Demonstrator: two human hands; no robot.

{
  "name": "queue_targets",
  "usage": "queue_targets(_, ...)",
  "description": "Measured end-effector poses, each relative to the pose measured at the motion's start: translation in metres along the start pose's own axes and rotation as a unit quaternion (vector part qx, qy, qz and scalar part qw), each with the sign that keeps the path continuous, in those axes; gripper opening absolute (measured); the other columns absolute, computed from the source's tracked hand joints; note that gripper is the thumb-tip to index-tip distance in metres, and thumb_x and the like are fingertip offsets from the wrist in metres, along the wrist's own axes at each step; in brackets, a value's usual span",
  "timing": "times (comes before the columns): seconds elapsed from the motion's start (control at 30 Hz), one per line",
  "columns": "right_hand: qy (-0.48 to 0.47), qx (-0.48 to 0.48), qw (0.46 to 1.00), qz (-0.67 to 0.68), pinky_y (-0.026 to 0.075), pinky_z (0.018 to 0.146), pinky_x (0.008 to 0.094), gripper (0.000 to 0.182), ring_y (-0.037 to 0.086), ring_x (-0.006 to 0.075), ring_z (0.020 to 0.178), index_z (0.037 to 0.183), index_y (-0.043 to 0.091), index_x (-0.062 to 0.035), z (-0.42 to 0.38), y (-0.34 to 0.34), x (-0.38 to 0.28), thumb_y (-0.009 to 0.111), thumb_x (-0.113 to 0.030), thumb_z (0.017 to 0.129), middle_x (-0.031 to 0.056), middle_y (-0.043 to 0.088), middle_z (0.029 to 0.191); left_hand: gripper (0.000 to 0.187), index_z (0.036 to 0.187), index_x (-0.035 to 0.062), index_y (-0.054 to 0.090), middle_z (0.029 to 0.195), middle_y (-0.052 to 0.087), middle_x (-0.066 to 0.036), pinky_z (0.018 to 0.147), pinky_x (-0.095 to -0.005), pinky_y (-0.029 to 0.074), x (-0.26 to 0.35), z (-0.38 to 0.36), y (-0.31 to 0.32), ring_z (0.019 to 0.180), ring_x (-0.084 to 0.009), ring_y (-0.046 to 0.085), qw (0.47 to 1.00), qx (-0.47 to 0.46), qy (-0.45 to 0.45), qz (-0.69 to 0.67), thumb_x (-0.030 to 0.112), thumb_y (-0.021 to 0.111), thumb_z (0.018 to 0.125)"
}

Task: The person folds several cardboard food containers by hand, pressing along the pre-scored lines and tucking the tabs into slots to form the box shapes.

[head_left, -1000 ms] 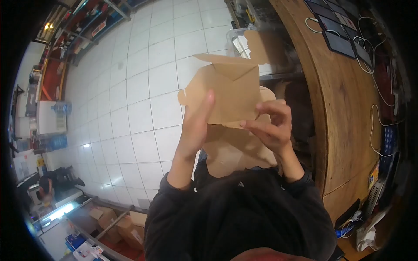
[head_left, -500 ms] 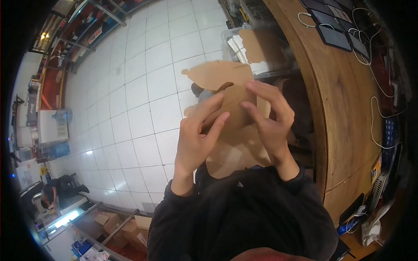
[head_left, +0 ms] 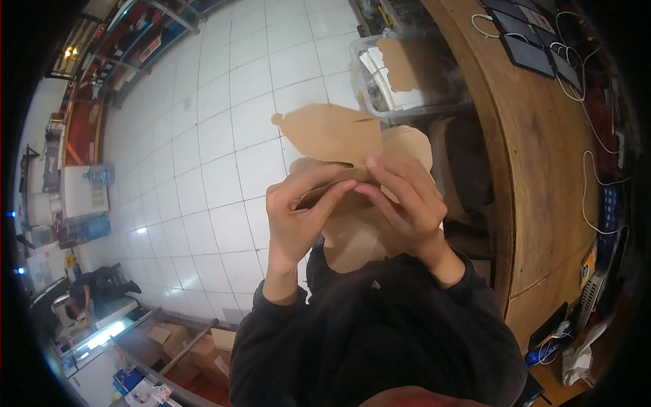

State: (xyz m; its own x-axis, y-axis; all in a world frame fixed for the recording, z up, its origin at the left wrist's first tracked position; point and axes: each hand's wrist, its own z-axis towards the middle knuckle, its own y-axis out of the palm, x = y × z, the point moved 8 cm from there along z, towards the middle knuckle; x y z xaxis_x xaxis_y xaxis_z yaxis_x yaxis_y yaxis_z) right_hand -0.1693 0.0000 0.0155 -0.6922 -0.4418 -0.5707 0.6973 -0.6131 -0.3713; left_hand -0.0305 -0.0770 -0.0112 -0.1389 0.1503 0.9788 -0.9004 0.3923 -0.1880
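White tiled floor [head_left: 230, 122]: spreads ahead and to the left, the backdrop to the folded cardboard.
Long brown wooden table [head_left: 542, 224]: runs down the right side, with dark flat screen devices [head_left: 525, 54] and white cables near its far end.
Clear plastic bin [head_left: 441, 108]: ahead of the hands and beside the table, bearing white papers [head_left: 380, 71] and a brown cut-out cardboard piece [head_left: 413, 71].
Flat brown cardboard on the lap [head_left: 359, 247]: lies beneath the hands; whether it is one sheet or several I cannot tell.
Folded brown cardboard blank [head_left: 332, 129]: between the two hands, above the lap; its wide flap with a rounded tab leans out beyond the fingers, clear of both hands.
Left hand [head_left: 298, 210]: grasping the near part of the blank, fingers curled over it and thumb along the near side.
Right hand [head_left: 410, 203]: pinching the near folded edge, thumb just beside the left thumb.
Change: a second ago a broad panel faced up, with the hands apart at its sides; now they meet over the near edge and hide most of it.
Meaning: the work seems to have narrowed to one crease, probably being bent or pressed; its exact fold stays hidden.
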Motion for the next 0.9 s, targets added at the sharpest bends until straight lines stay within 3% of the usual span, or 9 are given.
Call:
queue_targets(0.03, -0.001, -0.019, 1.0, 0.001, 0.054, 0.074, 0.0346, 0.038, 0.065, 0.0292, 0.088, 0.103, 0.064, 0.0048, 0.0, 0.002, 0.0, 0.079, 0.0, 0.068, 0.0152, 0.066, 0.096, 0.015, 0.093, -0.0038, 0.069, 0.086, 0.071, -0.008, 0.073, -0.0253, 0.052, -0.004, 0.0, -0.001, 0.086, -0.0152, 0.067, 1.0, 0.0, -0.001, 0.001, -0.001, 0.073, 0.078)
queue_targets(0.1, -0.004, -0.037, 0.999, 0.002, 0.054, 0.072, 0.0344, 0.037, 0.065, 0.0294, 0.086, 0.102, 0.064, 0.0054, 0.0, 0.005, 0.001, 0.078, 0.0, 0.068, 0.0155, 0.065, 0.095, 0.015, 0.09, -0.0028, 0.07, 0.085, 0.07, -0.008, 0.062, -0.0246, 0.049, 0.0, 0.001, -0.004, 0.077, -0.0123, 0.062, 0.995, 0.003, 0.09, 0.049, -0.003, 0.074, 0.076)
queue_targets(0.23, -0.002, -0.052, 0.998, 0.02, 0.054, 0.07, 0.0347, 0.035, 0.065, 0.0292, 0.084, 0.101, 0.064, 0.0057, -0.002, 0.009, 0.001, 0.078, 0.0, 0.069, 0.0151, 0.065, 0.093, 0.014, 0.088, -0.0016, 0.071, 0.083, 0.069, -0.008, 0.06, -0.026, 0.046, 0.004, -0.003, -0.006, 0.071, -0.0139, 0.058, 0.993, 0.017, 0.095, 0.075, -0.003, 0.074, 0.074)
queue_targets(0.43, 0.004, -0.013, 0.999, 0.053, 0.053, 0.072, 0.0342, 0.033, 0.065, 0.0275, 0.084, 0.1, 0.065, 0.0029, 0.003, 0.012, -0.005, 0.078, 0.001, 0.069, 0.0133, 0.066, 0.093, 0.015, 0.088, -0.0007, 0.071, 0.082, 0.068, -0.007, 0.068, -0.0265, 0.044, 0.019, -0.007, -0.015, 0.07, -0.0166, 0.06, 0.995, 0.041, 0.054, 0.074, -0.003, 0.075, 0.073)
queue_targets(0.5, 0.018, -0.01, 0.997, 0.071, 0.053, 0.071, 0.0337, 0.033, 0.065, 0.0269, 0.083, 0.099, 0.066, 0.002, 0.001, 0.013, -0.003, 0.078, 0.001, 0.069, 0.0128, 0.066, 0.092, 0.016, 0.087, 0.0016, 0.072, 0.083, 0.068, -0.007, 0.068, -0.026, 0.044, 0.025, -0.008, -0.016, 0.069, -0.0152, 0.061, 0.984, 0.045, 0.128, 0.119, -0.003, 0.076, 0.072)
queue_targets(0.57, 0.094, -0.039, 0.984, 0.145, 0.051, 0.069, 0.0321, 0.028, 0.064, 0.0255, 0.08, 0.094, 0.066, 0.0014, -0.002, 0.018, 0.012, 0.077, 0.002, 0.069, 0.0116, 0.066, 0.09, 0.018, 0.088, 0.0035, 0.072, 0.083, 0.068, -0.007, 0.069, -0.0264, 0.044, 0.031, -0.011, -0.017, 0.069, -0.0154, 0.061, 0.978, 0.053, 0.142, 0.141, -0.002, 0.076, 0.072)
queue_targets(0.73, 0.128, -0.066, 0.972, 0.188, 0.049, 0.068, 0.0301, 0.021, 0.063, 0.022, 0.078, 0.087, 0.068, 0.0015, -0.004, 0.019, 0.021, 0.077, 0.005, 0.069, 0.0097, 0.067, 0.085, 0.023, 0.091, 0.0083, 0.073, 0.084, 0.069, -0.006, 0.071, -0.0264, 0.043, 0.027, -0.011, -0.017, 0.072, -0.0154, 0.061, 0.973, 0.06, 0.179, 0.132, 0.0, 0.078, 0.07)
queue_targets(0.8, 0.144, -0.079, 0.968, 0.191, 0.05, 0.069, 0.0297, 0.018, 0.063, 0.0198, 0.078, 0.085, 0.069, 0.0022, 0.002, 0.015, 0.025, 0.076, 0.006, 0.069, 0.0092, 0.069, 0.085, 0.033, 0.093, 0.0031, 0.07, 0.082, 0.068, -0.008, 0.07, -0.0278, 0.047, 0.05, -0.016, -0.011, 0.076, -0.0185, 0.06, 0.92, 0.09, 0.271, 0.27, -0.005, 0.081, 0.063)
queue_targets(0.9, 0.162, -0.124, 0.954, 0.222, 0.049, 0.068, 0.0297, 0.018, 0.063, 0.0197, 0.076, 0.084, 0.07, 0.0018, 0.007, 0.014, 0.029, 0.077, 0.006, 0.068, 0.009, 0.068, 0.082, 0.031, 0.09, 0.0039, 0.07, 0.079, 0.069, -0.007, 0.073, -0.0295, 0.045, 0.062, -0.015, -0.018, 0.076, -0.0196, 0.062, 0.909, 0.168, 0.254, 0.285, -0.002, 0.081, 0.062)
